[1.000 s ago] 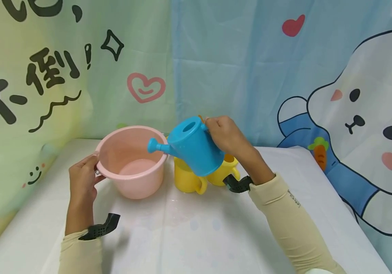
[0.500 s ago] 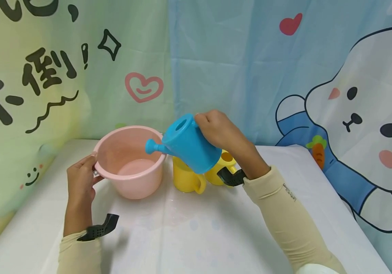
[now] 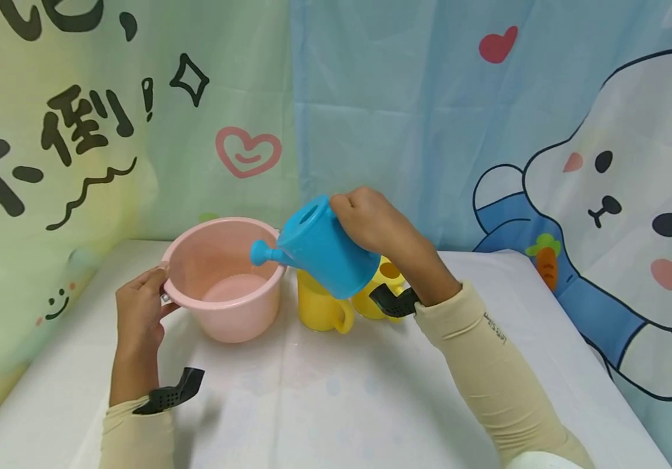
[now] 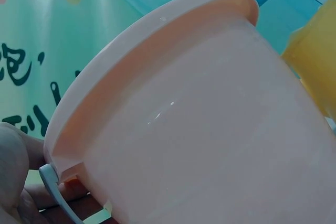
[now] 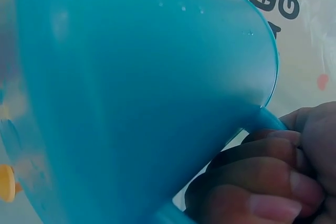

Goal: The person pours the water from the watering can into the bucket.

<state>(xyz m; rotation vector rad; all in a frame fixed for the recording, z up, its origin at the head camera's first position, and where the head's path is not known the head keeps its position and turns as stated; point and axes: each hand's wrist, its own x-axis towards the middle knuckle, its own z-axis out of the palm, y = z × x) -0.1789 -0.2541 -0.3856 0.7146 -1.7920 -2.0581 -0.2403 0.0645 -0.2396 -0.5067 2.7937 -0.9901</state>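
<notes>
My right hand (image 3: 369, 220) grips the handle of a blue watering can (image 3: 331, 251), its fingers curled round the handle in the right wrist view. The can (image 5: 131, 87) is tilted with its spout toward the left, the spout's head (image 3: 262, 253) over the right side of a pink bucket (image 3: 233, 319). Water drops cling to the can's outside. My left hand (image 3: 139, 312) holds the bucket at its left rim, thumb on top and fingers beneath, beside the grey bail handle (image 4: 55, 190). No stream from the spout can be made out.
Behind and below the can stand a yellow mug (image 3: 318, 306) and another yellow vessel (image 3: 373, 299), partly hidden. Everything stands on a white-covered table (image 3: 336, 404). A printed curtain (image 3: 371, 117) hangs right behind it.
The right hand has moved slightly left and up, and the watering can is tipped a little further toward the bucket. My left hand and the bucket have hardly moved.
</notes>
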